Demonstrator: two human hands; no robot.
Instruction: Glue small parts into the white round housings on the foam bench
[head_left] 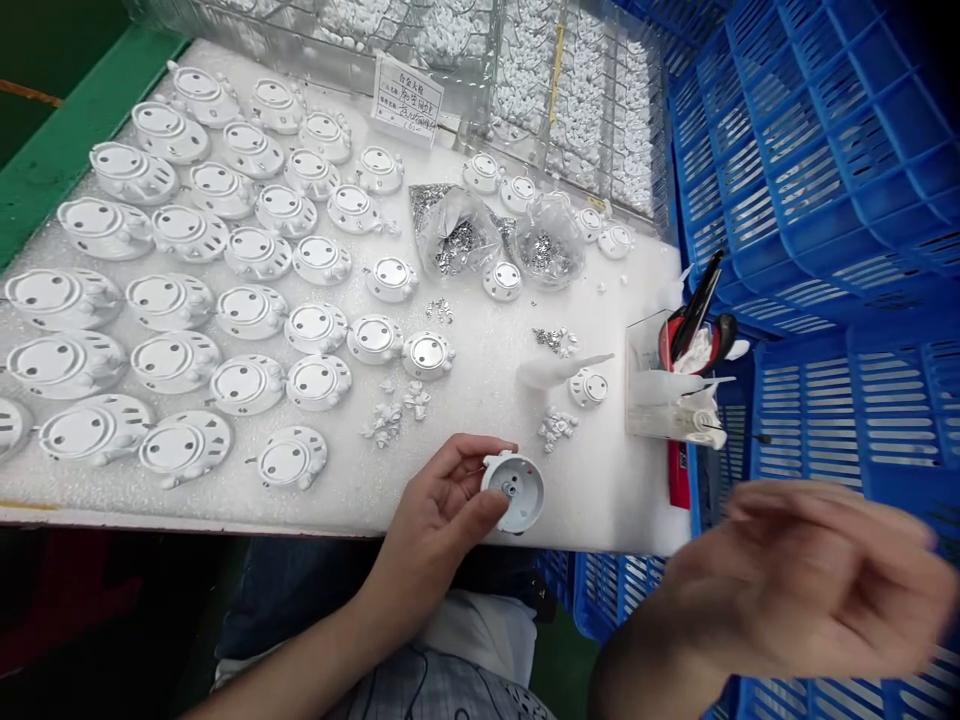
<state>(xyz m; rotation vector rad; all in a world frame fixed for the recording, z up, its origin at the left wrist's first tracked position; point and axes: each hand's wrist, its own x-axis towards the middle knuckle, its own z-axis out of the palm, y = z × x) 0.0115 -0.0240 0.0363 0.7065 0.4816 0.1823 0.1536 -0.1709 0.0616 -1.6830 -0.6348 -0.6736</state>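
In my left hand (pixel 450 505) is a round white plastic shell (pixel 530 492), tilted so that its hollow inside faces me. My thumb presses inside it, beside a small metal piece at its centre, and my fingers wrap behind the rim. My right hand (pixel 817 580) is off the table's right edge, over the blue crates, smeared by motion; whether it holds anything is hidden. Closest to the held shell on the table lie a small heap of white plastic parts (pixel 557 428), a white dropper bottle (pixel 555 372) and another white shell (pixel 588 388).
Many white shells (pixel 241 312) stand in rows on the left of the white foam-covered table (pixel 480 400). Bags of metal bits (pixel 459 240) lie farther back, before clear trays of white parts. A clear holder (pixel 649 420) with scissors (pixel 697 335) stands right, against blue crates (pixel 817 150).
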